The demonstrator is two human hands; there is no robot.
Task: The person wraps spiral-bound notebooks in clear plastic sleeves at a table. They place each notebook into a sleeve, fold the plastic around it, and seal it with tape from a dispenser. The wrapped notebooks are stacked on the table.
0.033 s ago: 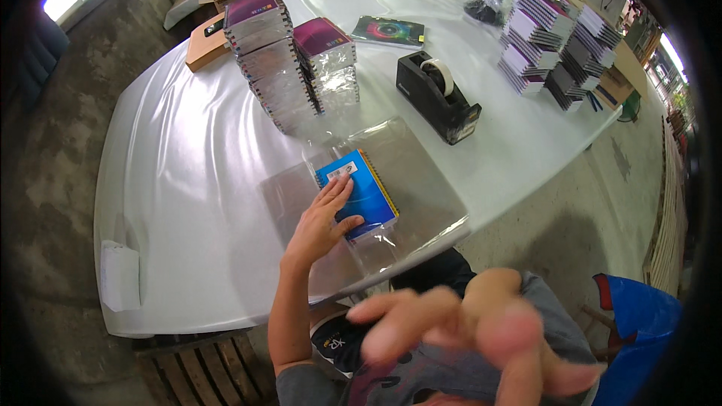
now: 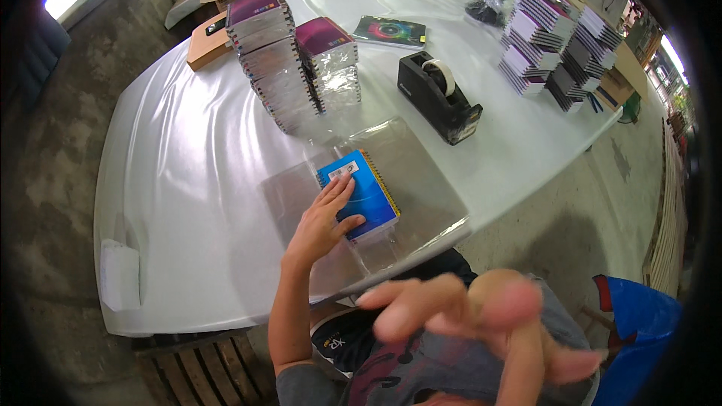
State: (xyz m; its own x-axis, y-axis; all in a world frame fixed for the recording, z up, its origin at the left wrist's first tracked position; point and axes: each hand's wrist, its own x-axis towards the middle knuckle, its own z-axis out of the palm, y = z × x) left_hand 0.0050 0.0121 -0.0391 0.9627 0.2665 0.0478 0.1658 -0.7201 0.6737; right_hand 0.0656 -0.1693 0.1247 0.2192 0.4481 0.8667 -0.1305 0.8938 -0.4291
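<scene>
Table [image 2: 188, 180]: a large white table with rounded corners fills most of the view, its near edge running from 8 o'clock toward 3 o'clock.
Wrapped stacks [image 2: 271, 53]: two tall stacks of spiral notebooks in clear wrap stand at 11 o'clock from the blue notebook, the left stack taller, the two touching side by side.
Far stacks [image 2: 560, 49]: several leaning stacks of spiral notebooks sit near the table's far right rim, at 2 o'clock.
Clear sheet [image 2: 421, 180]: a transparent plastic sheet lies flat under and around the blue notebook, reaching the table's near edge.
Tape dispenser [image 2: 440, 98]: a black desk dispenser with a roll of clear tape sits at 1 o'clock from the blue notebook, apart from it.
Right hand [image 2: 481, 323]: raised close to the camera at 5 o'clock, blurred, fingers spread apart and pointing left, holding nothing that can be seen.
Left hand [image 2: 323, 222]: the forearm comes up from the lower edge; the palm is down, fingers straight and slightly fanned, lying flat on the blue notebook's cover and left edge, pressing rather than clasping.
Blue notebook [image 2: 365, 195]: a blue spiral notebook lies flat on the clear sheet near the table's near edge, tilted, with its binding toward 2 o'clock.
Loose notebook [image 2: 389, 31]: one dark notebook with a colourful cover lies at 12 o'clock, well apart.
</scene>
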